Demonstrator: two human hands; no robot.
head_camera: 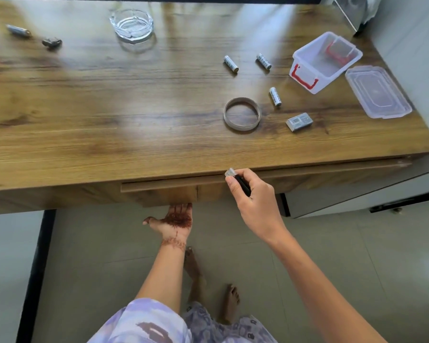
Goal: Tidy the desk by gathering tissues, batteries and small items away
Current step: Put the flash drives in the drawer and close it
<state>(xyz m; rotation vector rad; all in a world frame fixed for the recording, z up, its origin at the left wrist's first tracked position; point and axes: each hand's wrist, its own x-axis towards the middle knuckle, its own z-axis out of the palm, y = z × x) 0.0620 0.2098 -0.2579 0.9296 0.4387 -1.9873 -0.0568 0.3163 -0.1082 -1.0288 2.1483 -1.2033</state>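
Left hand (177, 220): palm up beneath the drawer (171, 186), fingertips hidden, grip unclear.
Right hand (254, 196): pinching a black capped stick (236, 179) at the desk edge.
Nearest battery (275, 96): ahead-right of that hand, lengthwise away from it.
Open box (315, 83): farther right.

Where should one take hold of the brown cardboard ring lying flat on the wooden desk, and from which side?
Probably its near rim, from above: the brown cardboard ring lies flat on the wooden desk, so its thin wall stands upright, and the open centre lets you pinch it inside and outside.
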